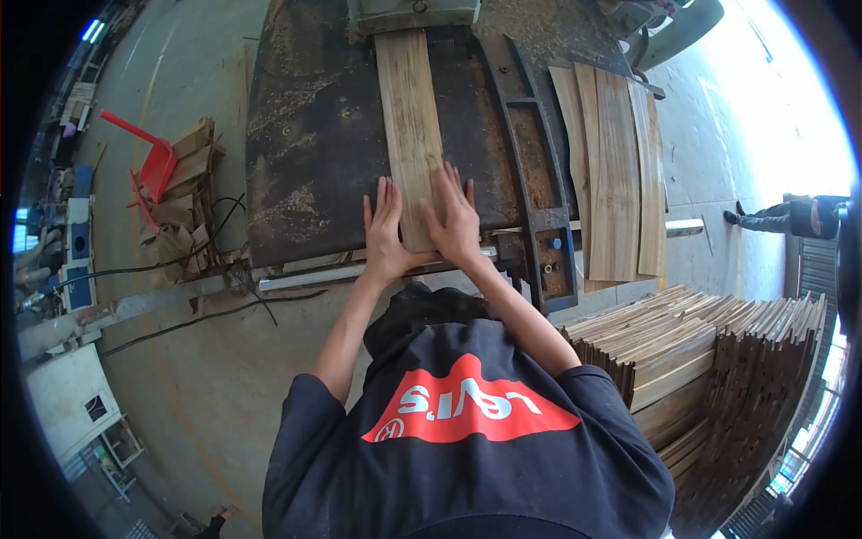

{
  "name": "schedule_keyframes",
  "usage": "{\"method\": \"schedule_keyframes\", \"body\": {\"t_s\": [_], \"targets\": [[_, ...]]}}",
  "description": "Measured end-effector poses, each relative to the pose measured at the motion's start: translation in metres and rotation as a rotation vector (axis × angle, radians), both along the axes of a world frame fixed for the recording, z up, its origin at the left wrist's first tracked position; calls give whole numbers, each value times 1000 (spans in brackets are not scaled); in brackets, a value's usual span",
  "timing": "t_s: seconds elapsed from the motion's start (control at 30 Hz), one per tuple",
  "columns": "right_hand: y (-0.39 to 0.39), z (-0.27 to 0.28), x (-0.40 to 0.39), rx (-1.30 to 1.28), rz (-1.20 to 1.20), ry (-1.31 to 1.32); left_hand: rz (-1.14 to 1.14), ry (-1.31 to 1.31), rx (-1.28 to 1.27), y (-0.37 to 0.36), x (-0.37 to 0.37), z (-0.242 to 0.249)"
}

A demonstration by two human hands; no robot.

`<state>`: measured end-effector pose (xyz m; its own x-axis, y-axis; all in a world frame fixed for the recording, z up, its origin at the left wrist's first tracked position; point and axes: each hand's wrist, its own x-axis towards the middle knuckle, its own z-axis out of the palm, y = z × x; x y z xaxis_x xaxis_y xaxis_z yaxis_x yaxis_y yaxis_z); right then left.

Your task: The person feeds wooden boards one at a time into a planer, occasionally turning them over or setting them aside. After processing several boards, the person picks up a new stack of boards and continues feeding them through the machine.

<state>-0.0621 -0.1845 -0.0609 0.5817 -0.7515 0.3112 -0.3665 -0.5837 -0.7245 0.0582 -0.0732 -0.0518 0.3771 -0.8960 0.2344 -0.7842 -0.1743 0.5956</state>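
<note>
- A long wooden board lies flat on the dark desk, running from the near edge toward the far edge, where its far end meets or passes under a pale machine housing.
- The left hand is open at the board's near end, left corner; its fingers point forward along the board's left edge, slightly parted, and its thumb reaches across the near end.
- The right hand is open and palm down over the board's right side near that same end, fingers parted and pointing forward, thumb on the wood. Both hands press against the board rather than close around it.
- A metal frame with rectangular openings runs along the right part of the desk, past its near edge; a blue knob sits close to its near end.
- Thin boards lie side by side, partly overlapping, at the desk's right edge.
- Sawdust is scattered on the desk, thicker toward the far left corner.
- A metal rail follows the near edge.
- Beyond the left edge, a red dustpan rests on wood scraps.
- A tall stack of boards stands off the near right corner.
- Far right, probably another person, in dark shoes.
</note>
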Motion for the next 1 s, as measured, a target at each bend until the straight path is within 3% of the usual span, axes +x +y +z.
{"method": "schedule_keyframes", "body": {"t_s": [0.07,0.1,0.17,0.23,0.3,0.33,0.43,0.5,0.57,0.63,0.7,0.77,0.83,0.9,1.0], "targets": [[5,21,-11,436,23,-139,-33,207,-154,12,-16,21],[9,26,-16,444,19,-136,-35,211,-145,20,-27,36],[14,32,-27,639,127,-188,-178,639,-171,33,-51,59],[17,48,-36,513,129,-60,-234,755,-183,41,-73,58],[17,50,-37,856,22,-140,-172,1117,-417,43,-83,67],[20,60,-37,974,-20,-205,-240,942,-460,43,-76,69],[24,64,-38,1007,124,-257,-366,1067,-628,46,-74,91],[27,65,-45,1089,188,-330,-313,935,-557,50,-63,93],[25,40,-54,628,140,60,-184,694,-430,56,-50,95],[11,67,-58,395,172,393,-99,69,-317,53,-25,116],[-12,82,-60,48,291,499,-107,-373,-107,51,11,109],[-46,75,-51,-314,445,401,-49,-410,33,47,46,92],[-69,57,-36,-513,285,266,10,-455,152,54,73,63],[-81,32,-25,-405,53,37,176,-454,388,62,95,28],[-54,30,-30,-169,16,-8,173,-323,314,66,83,24]]}}
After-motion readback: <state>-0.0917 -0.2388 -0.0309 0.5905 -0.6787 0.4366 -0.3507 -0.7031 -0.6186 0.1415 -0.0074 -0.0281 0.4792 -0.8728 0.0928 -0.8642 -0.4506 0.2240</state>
